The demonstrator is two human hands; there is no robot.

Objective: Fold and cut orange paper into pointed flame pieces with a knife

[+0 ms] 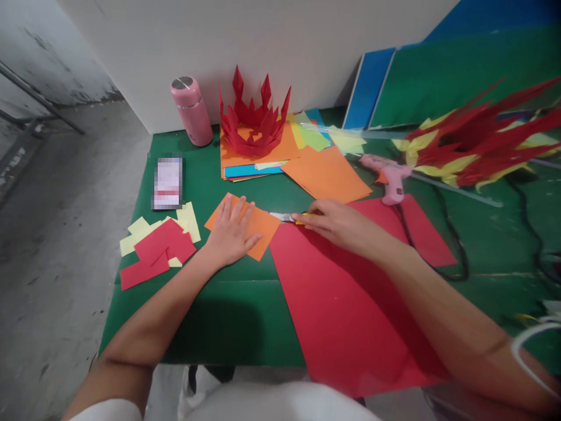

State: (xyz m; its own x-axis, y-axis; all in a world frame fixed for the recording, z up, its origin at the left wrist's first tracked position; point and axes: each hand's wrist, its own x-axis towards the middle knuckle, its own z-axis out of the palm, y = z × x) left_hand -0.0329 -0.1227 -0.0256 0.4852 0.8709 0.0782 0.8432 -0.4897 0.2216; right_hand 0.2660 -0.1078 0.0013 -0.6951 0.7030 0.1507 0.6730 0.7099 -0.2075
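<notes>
The left hand [230, 231] is spread flat upon the small orange paper [264, 225] on the tabletop [236, 327], while the right hand [331, 221] pinches a yellow-handled cutting tool [286, 217] pointing leftward at that paper's right corner.

a green table [228, 333] carries the things. under the left fingers [225, 211] lies an orange square [263, 222]; to the left of them are red and pale yellow scraps [160, 241], with a phone [168, 181] beyond. farther away than these fingers stands a pink bottle [196, 117], beside a pile of coloured paper [232, 158]. below the right fingers [312, 221] spreads a large red sheet [337, 304].
</notes>
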